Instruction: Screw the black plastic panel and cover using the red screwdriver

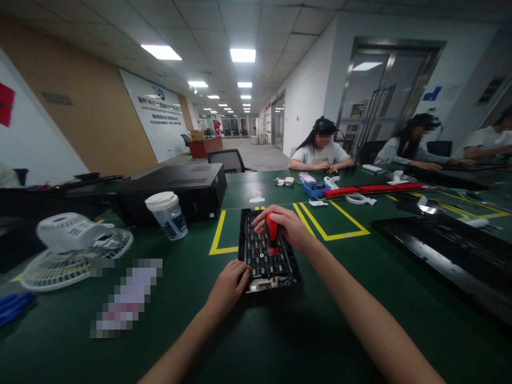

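A smooth dark green tabletop [172, 298] spreads beneath the left hand [230, 282] and right hand [291, 224]. Beyond the left hand, leftward, stands a large black box-shaped case [176, 186]. Below the right hand lies a shallow black rectangular casing [260, 264]; the left touches its left edge, whether gripping I cannot tell. The right grasps a red-and-black screwdriver [272, 234]

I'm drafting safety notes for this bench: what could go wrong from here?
The right hand holds a red-and-black tool upright over the black case; its tip is hard to make out, and a slip might scratch the parts inside.

The left hand is at only the near left edge, so the case could twist under pressure.

The lidded cup stands beside the large black box; a knock might tip it.
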A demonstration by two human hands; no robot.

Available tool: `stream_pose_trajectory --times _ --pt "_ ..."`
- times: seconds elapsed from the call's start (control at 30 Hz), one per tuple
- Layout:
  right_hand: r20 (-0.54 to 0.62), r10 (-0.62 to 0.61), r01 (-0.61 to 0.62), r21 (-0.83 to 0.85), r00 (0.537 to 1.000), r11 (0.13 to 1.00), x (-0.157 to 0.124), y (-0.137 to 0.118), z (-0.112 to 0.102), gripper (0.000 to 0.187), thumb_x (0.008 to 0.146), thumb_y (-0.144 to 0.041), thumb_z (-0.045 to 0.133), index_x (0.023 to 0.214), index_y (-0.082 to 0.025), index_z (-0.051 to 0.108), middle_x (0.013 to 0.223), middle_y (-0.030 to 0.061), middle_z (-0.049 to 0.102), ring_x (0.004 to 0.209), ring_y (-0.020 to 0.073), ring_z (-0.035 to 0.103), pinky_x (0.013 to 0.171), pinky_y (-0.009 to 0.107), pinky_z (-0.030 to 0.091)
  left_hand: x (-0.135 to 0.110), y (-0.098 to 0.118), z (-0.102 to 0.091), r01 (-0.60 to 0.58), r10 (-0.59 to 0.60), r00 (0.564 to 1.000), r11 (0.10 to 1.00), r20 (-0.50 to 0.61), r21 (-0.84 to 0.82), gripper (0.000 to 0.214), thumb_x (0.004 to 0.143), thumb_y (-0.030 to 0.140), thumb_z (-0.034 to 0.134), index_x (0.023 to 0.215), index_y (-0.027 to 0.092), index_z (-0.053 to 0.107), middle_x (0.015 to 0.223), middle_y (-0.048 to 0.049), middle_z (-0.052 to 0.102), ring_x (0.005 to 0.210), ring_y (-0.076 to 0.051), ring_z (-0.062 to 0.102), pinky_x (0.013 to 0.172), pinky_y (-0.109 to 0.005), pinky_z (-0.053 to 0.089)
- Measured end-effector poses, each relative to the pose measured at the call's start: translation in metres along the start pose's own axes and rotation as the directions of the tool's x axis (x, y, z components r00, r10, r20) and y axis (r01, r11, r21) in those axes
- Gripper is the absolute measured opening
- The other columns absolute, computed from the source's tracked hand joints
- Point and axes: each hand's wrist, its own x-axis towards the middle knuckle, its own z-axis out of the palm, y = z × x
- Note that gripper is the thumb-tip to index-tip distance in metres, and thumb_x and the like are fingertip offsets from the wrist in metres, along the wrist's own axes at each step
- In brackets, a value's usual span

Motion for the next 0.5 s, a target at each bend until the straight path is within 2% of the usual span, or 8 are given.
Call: stream_pose_trajectory --times 0.07,0.17,0.3,0.5 --pt "0.043 0.021 -0.027 0.160 0.999 0.987 -0.0003 0.0017 -0.0021 0.019 0.085 -0.026 0.046 0.092 -0.013 0.058 0.098 0.0099 0.062 0.082 0.0164 0.062 0.081 0.036 0.048 0.0002 0.0009 -0.0006 0.009 -0.009 1.000 1.000 0.004 -0.004 0.024 0.089 0.027 0.038 0.087 0.022 0.061 0.092 -0.0040 0.063 0.092 -0.020 0.056 0.087 -0.036 0.044" --pt "0.090 0.039 -0.061 0.265 0.995 0.962 -0.0023 0.0016 -0.0044 0.018 0.083 -0.027 0.052 0.096 -0.015 0.057 0.103 0.0107 0.063 0.089 0.0188 0.063 0.086 0.041 0.046 0.0004 0.0026 -0.0019 0.020 -0.020 1.000 1.000 0.013 -0.010 0.023 0.089 0.027 0.039 0.087 0.022 0.061 0.092 -0.0039 0.063 0.093 -0.020 0.055 0.086 -0.035 0.044" --pt "0.127 0.032 -0.066 0.274 0.991 0.959 -0.0045 -0.0004 -0.0063 0.017 0.083 -0.026 0.055 0.095 -0.014 0.057 0.101 0.0109 0.064 0.086 0.0192 0.065 0.082 0.040 0.049 0.0001 0.0026 -0.0017 0.020 -0.020 1.000 1.000 0.006 -0.010 0.023 0.089 0.026 0.039 0.087 0.021 0.061 0.093 -0.0039 0.064 0.093 -0.020 0.055 0.086 -0.035 0.045" --pt "0.114 0.031 -0.059 0.254 0.993 0.965 -0.0048 -0.0010 -0.0062 0.018 0.081 -0.029 0.059 0.093 -0.015 0.056 0.095 0.0093 0.065 0.077 0.0177 0.066 0.073 0.038 0.053 -0.0003 0.0017 -0.0011 0.017 -0.017 1.000 1.000 0.009 -0.013 0.024 0.089 0.026 0.038 0.087 0.021 0.061 0.093 -0.0043 0.063 0.092 -0.020 0.055 0.085 -0.036 0.044"
